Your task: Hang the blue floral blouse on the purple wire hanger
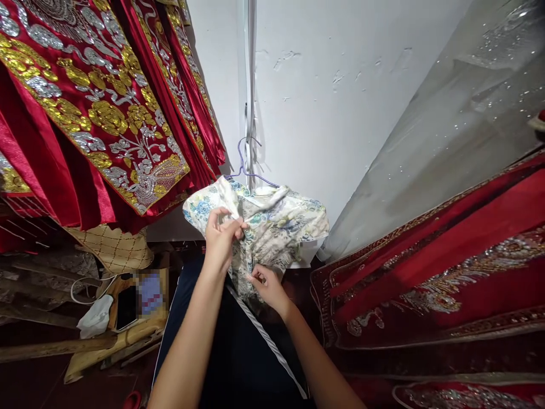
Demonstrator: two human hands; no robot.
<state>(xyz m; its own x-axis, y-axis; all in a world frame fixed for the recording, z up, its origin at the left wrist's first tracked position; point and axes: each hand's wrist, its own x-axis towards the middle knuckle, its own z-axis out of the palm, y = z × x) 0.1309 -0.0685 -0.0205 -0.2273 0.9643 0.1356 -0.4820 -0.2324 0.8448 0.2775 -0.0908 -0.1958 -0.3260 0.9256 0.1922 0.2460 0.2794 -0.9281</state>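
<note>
A white floral shirt (293,218) with blue and yellow-green flowers hangs on a thin purple hanger (242,162). The hanger's hook reaches up by a metal strip on the wall. My left hand (221,227) pinches the shirt's front edge just under the collar, its fingers closed on the cloth. Lower down, my right hand (264,281) is closed on the shirt's front, thumb and forefinger together at the cloth. Below the collar the fabric is bunched and creased. Dark trousers with a white side stripe (266,338) show under my hands.
Red garments (114,113) with gold and silver embroidery hang at the upper left. More red beaded cloth (447,272) hangs on the right, below sheer glittery fabric (481,108). A phone (128,307) and a crumpled white tissue (96,317) lie on a wooden stool (91,358).
</note>
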